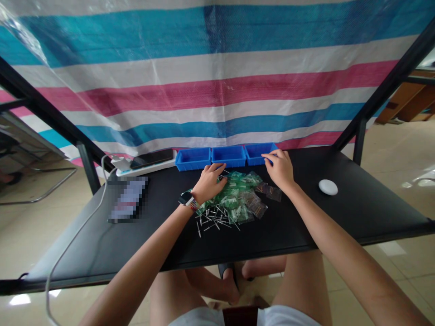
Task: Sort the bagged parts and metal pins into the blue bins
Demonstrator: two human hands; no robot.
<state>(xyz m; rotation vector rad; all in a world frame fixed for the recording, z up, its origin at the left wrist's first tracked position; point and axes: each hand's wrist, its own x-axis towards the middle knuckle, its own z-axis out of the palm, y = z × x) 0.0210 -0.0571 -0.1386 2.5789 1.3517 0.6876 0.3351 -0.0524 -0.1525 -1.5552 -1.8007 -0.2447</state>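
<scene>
Three blue plastic bins stand in a row at the back of the black table: a left bin, a middle bin and a right bin. In front of them lies a pile of small clear and green bags, with several loose metal pins beside it. My left hand, with a watch on its wrist, rests fingers spread on the pile's left side by the middle bin. My right hand lies flat at the right bin's front edge, its fingers stretched out.
A white power strip with a dark phone on it sits at the back left, its cable trailing off the table. A blurred dark object lies left, a white round puck right. A striped tarp hangs behind.
</scene>
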